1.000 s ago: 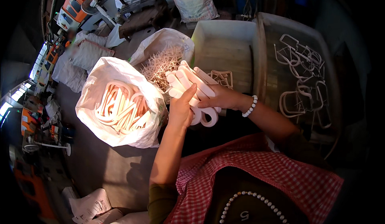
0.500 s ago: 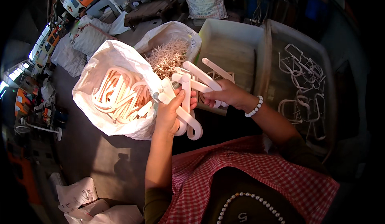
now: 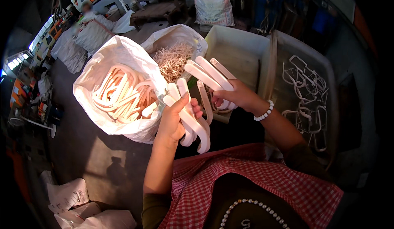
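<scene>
My left hand [image 3: 172,120] is closed around several white plastic hook-shaped pieces [image 3: 192,122], their curved ends hanging down toward my lap. To its right, my right hand [image 3: 242,95] grips another bunch of the same white hook-shaped pieces [image 3: 211,74], straight ends pointing up and left. One more piece [image 3: 204,100] stands between the two bunches; I cannot tell which hand has it. Just left of my left hand, an open white woven sack [image 3: 96,67] holds a heap of similar pieces [image 3: 123,95].
Behind stands a second white sack [image 3: 154,38] with thin pale scraps [image 3: 174,59]. A pale plastic bin [image 3: 240,34] is ahead, and a bin [image 3: 283,42] with white looped frames [image 3: 310,81] lies to the right. Filled bags [image 3: 67,194] lie at lower left.
The pieces in each hand have drawn closer together into neater, more parallel bunches. A piece that lay across the left bunch now lines up with the others. Both hands remain closed.
</scene>
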### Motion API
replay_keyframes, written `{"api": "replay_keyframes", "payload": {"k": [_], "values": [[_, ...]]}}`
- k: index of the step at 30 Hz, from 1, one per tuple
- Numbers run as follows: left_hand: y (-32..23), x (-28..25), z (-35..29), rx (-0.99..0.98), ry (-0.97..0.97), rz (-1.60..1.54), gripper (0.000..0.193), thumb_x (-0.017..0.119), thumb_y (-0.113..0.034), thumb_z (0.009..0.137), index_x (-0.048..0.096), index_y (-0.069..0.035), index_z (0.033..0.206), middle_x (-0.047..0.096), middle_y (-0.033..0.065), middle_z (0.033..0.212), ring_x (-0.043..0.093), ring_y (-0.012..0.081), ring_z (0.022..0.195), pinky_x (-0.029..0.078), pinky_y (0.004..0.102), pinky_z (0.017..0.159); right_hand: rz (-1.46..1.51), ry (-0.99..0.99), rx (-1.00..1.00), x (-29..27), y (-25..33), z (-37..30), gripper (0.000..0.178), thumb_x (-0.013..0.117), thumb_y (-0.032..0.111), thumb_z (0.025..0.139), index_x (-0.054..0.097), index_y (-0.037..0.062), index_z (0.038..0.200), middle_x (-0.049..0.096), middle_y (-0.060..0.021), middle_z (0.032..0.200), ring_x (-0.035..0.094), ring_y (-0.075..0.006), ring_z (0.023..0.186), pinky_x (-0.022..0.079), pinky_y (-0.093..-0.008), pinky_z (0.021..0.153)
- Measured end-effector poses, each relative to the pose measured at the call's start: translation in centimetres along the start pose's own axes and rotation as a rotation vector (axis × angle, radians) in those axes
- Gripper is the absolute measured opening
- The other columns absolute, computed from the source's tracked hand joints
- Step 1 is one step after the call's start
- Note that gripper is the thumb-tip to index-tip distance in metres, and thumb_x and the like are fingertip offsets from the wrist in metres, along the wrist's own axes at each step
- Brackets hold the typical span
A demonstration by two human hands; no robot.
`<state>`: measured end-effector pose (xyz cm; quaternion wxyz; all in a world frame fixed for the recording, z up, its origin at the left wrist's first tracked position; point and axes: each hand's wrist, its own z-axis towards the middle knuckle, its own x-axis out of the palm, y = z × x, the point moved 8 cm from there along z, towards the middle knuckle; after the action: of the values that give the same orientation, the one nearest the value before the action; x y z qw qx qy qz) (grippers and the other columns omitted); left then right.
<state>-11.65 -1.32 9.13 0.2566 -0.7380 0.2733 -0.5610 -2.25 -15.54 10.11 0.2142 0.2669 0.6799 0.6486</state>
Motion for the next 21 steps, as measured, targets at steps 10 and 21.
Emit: {"api": "replay_keyframes", "payload": {"k": [10, 21], "values": [[-0.1, 3.3, 3.6, 0.152, 0.060, -0.098, 0.028, 0.063, -0.007, 0.088, 0.054, -0.002, 0.114, 0.061, 0.0109, 0.103, 0.060, 0.0204, 0.090, 0.049, 0.0336, 0.076, 0.270, -0.010, 0.000, 2.1, -1.4, -1.5, 0.039, 0.063, 0.023, 0.090, 0.053, 0.0006, 0.121, 0.060, -0.0050, 0.106, 0.058, -0.0117, 0.094, 0.048, -0.0272, 0.082], [3.4, 5.4, 5.4, 0.094, 0.053, 0.327, 0.036, 0.067, 0.000, 0.081, 0.057, -0.001, 0.115, 0.062, 0.0082, 0.106, 0.061, 0.0200, 0.094, 0.049, 0.0329, 0.082, 0.457, -0.272, -0.149, 2.0, -5.0, -4.5, 0.034, 0.058, 0.019, 0.094, 0.052, 0.0009, 0.122, 0.060, -0.0046, 0.110, 0.058, -0.0107, 0.099, 0.048, -0.0268, 0.085]]}}
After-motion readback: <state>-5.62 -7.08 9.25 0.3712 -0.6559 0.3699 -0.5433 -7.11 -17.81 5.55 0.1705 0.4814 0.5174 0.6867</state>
